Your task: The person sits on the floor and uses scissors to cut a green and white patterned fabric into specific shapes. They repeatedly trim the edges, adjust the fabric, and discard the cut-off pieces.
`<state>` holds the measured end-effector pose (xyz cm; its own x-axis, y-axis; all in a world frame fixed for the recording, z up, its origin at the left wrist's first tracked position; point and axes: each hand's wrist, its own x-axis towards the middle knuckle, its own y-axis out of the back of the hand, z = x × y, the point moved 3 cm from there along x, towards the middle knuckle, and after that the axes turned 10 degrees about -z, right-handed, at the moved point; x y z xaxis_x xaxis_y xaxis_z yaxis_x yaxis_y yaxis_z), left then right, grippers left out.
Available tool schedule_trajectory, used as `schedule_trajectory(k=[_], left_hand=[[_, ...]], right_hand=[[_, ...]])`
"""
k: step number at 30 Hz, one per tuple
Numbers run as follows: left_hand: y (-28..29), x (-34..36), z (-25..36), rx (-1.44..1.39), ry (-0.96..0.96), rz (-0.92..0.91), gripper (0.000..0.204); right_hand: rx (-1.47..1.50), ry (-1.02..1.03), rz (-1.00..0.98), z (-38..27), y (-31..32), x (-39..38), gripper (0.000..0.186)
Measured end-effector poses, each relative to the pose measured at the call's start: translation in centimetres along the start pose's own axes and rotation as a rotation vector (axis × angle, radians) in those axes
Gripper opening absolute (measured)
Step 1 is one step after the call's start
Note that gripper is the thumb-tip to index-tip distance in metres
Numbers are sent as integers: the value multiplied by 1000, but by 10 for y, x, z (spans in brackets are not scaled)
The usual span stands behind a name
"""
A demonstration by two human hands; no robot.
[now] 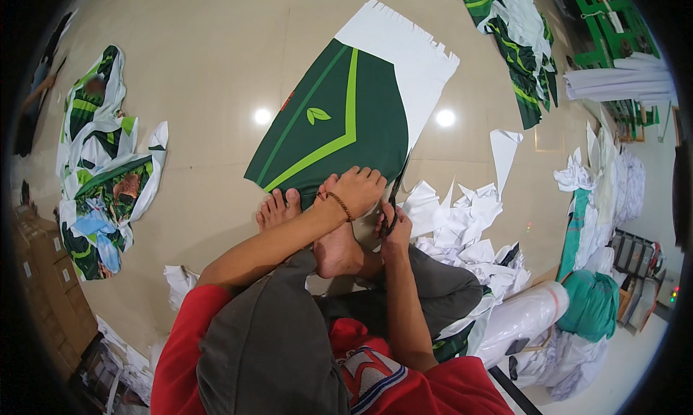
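Observation:
A dark green fabric piece (332,112) with bright green stripes and a leaf motif lies on the floor, joined to a white fringed strip (382,25). My left hand (361,191) grips its lower edge with curled fingers, beside my bare right foot, which is partly covered. My right hand (393,224) holds black scissors (391,206), whose blades point up along the fabric's right edge at the border of the white part. My bare left foot (278,213) is just below the fabric. White fabric scraps (469,220) are piled to the right of the scissors.
Printed fabric heaps (97,169) lie at the left, more (520,68) at the upper right. Cardboard boxes (50,285) stand lower left. A person's arm (40,90) shows at the far left edge. A plastic-wrapped roll (523,317), teal bundle (588,303) and green rack (606,22) are at the right.

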<state>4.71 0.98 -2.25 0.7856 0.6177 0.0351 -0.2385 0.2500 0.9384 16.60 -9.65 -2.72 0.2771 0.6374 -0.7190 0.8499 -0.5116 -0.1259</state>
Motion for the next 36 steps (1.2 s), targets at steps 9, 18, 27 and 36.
schedule_trajectory(k=[9,18,27,36], left_hand=[[-1,1,0,-2,1,16,16],[1,0,-1,17,6,-69,21],[-3,-1,-2,3,12,-50,20],[1,-2,-1,-7,-10,17,14]], right_hand=[[-23,18,32,1,10,12,31],[-106,4,0,10,23,15,25],[-76,-36,-55,-26,23,21,23],[-163,23,-85,-35,34,40,25]])
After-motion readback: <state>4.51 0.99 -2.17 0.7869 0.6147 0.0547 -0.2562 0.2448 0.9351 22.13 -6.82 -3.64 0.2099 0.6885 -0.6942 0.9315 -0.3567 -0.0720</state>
